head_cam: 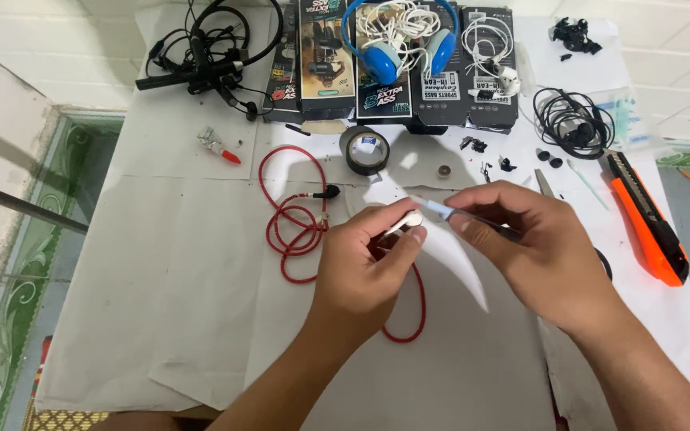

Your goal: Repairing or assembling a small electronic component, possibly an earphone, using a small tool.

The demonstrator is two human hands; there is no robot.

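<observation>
Head view: left hand pinches white earbud; right hand holds blade.

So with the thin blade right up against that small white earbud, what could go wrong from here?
The thin metal blade in the right hand points at the left hand's fingertips pinching the small white earbud; a slip could cut them. The red cable looped under the hands could also snag.

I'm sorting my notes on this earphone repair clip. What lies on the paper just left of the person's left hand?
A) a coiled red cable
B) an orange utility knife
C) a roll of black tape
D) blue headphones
A: the coiled red cable lies on the white paper beside the left hand, which pinches a white earbud.
</observation>
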